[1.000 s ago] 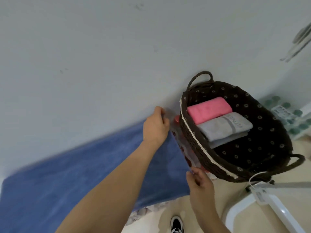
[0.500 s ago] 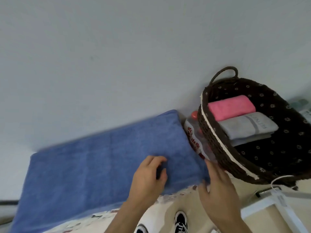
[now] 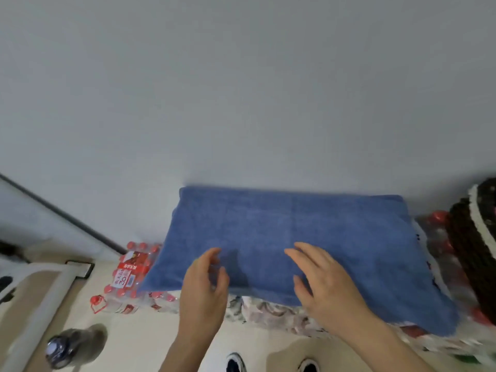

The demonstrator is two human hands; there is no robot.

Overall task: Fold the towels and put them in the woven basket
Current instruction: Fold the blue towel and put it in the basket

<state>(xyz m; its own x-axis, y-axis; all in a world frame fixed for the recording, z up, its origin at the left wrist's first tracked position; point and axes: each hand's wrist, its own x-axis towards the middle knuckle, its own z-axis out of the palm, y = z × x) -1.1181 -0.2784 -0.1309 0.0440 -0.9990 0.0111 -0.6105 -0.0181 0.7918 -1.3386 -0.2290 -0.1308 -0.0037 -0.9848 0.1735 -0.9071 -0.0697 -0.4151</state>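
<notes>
A blue towel (image 3: 308,237) lies spread flat on a floral-covered surface against the wall. My left hand (image 3: 205,285) hovers over its near edge left of centre, fingers loosely bent and holding nothing. My right hand (image 3: 322,280) reaches over the near edge at centre, fingers extended above the cloth. Whether either hand touches the towel is unclear. The dark woven basket (image 3: 472,232) shows only as a sliver of rim at the far right; its inside is out of view.
Shrink-wrapped packs of red-capped bottles (image 3: 131,272) sit under the surface at left and beside the basket (image 3: 440,237) at right. A dark bottle (image 3: 67,345) stands on the floor at lower left. My shoes (image 3: 236,363) show at the bottom.
The view has swung left, so the basket slid to the right edge. My hands let go of the towel's right end and now sit near its middle front edge.
</notes>
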